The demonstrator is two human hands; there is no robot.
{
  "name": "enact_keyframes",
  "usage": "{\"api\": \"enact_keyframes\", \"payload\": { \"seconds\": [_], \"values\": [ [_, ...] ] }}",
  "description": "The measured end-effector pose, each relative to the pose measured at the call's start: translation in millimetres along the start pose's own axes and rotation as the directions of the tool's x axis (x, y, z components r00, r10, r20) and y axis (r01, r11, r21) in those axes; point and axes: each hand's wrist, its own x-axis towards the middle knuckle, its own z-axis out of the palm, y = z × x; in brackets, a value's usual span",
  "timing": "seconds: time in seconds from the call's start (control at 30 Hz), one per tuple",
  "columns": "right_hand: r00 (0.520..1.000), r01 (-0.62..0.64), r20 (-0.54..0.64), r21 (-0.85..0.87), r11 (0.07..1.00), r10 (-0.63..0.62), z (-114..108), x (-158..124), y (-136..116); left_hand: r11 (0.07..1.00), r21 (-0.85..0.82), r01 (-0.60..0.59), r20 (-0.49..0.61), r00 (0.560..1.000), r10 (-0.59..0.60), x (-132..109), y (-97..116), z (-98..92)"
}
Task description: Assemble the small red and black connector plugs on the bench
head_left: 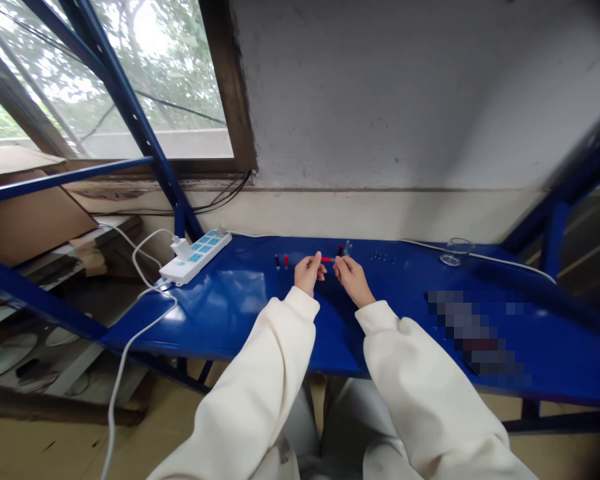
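Observation:
Both my hands meet over the middle of a blue metal shelf [240,300]. My left hand [309,272] is closed in a pinch on a small red piece [327,259] that sticks out toward the right. My right hand [351,279] is closed too, its fingertips at the other end of the same red piece, with a small dark and clear part [344,249] just above them. A black plug [277,261] and a red plug [286,261] stand upright on the shelf just left of my left hand.
A white power strip [195,257] with blue sockets and a white cable lies at the shelf's left. A row of tiny dark parts [383,256] sits right of my hands, a clear round dish [455,252] farther right. Cardboard lies at the far left, under the window.

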Motion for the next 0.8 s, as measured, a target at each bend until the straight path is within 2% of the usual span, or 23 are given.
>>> {"api": "enact_keyframes", "payload": {
  "seconds": [0.2, 0.33, 0.43, 0.6, 0.8],
  "values": [
    [0.997, -0.041, 0.071, 0.085, 0.996, 0.035, 3, 4, 6, 0.999, -0.010, -0.032, -0.089, 0.996, 0.031, 5, -3, -1.9],
    [0.998, 0.023, 0.057, 0.084, 0.996, -0.028, 2, 3, 7, 0.999, -0.025, -0.030, -0.103, 0.994, 0.027, 5, -4, -1.9],
    [0.998, 0.062, 0.025, 0.036, 0.997, -0.063, 0, 4, 6, 0.997, -0.070, -0.011, -0.046, 0.999, 0.008, 4, -2, -0.6],
    [0.996, 0.083, -0.031, -0.013, 0.996, -0.084, -5, 7, 6, 0.983, -0.181, 0.039, 0.154, 0.988, -0.011, -1, 2, 2.4],
    [0.982, 0.190, 0.004, -0.130, 0.973, -0.191, -11, 8, 6, 0.985, -0.169, 0.031, 0.151, 0.988, -0.005, 0, 0, 2.0]
  ]
}}
